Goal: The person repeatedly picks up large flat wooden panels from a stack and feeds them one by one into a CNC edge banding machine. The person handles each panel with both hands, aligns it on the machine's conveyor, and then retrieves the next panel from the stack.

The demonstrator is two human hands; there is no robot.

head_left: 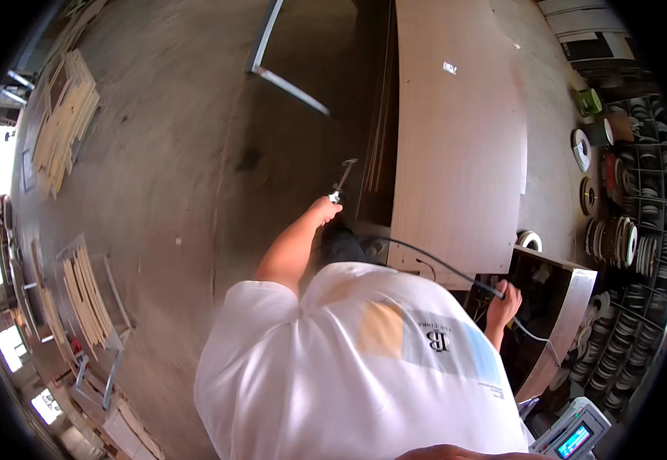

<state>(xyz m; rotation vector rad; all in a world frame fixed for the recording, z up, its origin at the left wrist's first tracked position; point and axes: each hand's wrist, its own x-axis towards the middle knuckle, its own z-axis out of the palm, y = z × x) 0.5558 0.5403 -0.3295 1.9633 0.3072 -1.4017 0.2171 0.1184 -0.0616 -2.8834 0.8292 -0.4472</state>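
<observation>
a: head view, hands?
b: left hand (324, 208) fisted on a metal tool (342, 178), out over the concrete floor (172, 176) beside the wood panel (456, 146).
a: right?
b: right hand (504, 300) closed around a grey cable (441, 264), at the open box (556, 307).

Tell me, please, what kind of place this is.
Probably a woodworking or furniture workshop. A large pale wood-grain panel lies on a bench, stacks of light wooden frame pieces sit on the grey concrete floor, and dark racks hold many rolls of edge-banding tape.
</observation>
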